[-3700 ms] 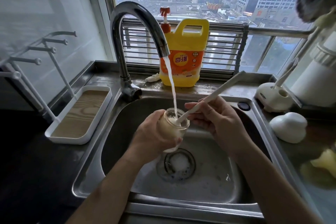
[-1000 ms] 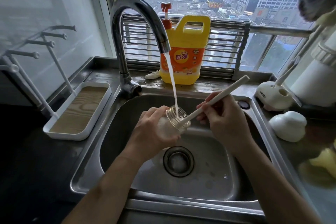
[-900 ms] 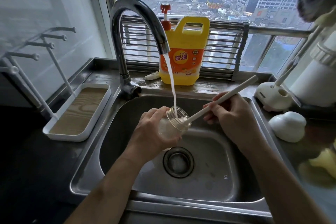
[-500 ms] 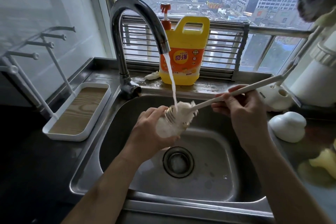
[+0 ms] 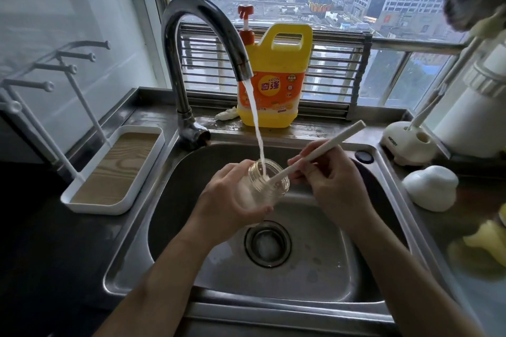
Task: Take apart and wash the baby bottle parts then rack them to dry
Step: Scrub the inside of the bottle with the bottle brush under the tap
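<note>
Left grip (image 5: 228,209) curls round the clear bottle (image 5: 269,186), tilted under running water (image 5: 254,117) over the sink (image 5: 169,200); right grip (image 5: 338,186), just beside, pinches the brush (image 5: 328,148) poked inside. Wet, light, likely slippery: hold its body firmly.

I see a yellow detergent jug (image 5: 273,63) with an orange label (image 5: 271,87) and red pump (image 5: 245,24), a shiny silver faucet (image 5: 202,24), a grey steel sink (image 5: 315,262), a clear, faintly amber bottle (image 5: 269,183), a cream brush handle (image 5: 328,145), and a white drying tray (image 5: 90,206) with a tan wood-grain base.
</note>
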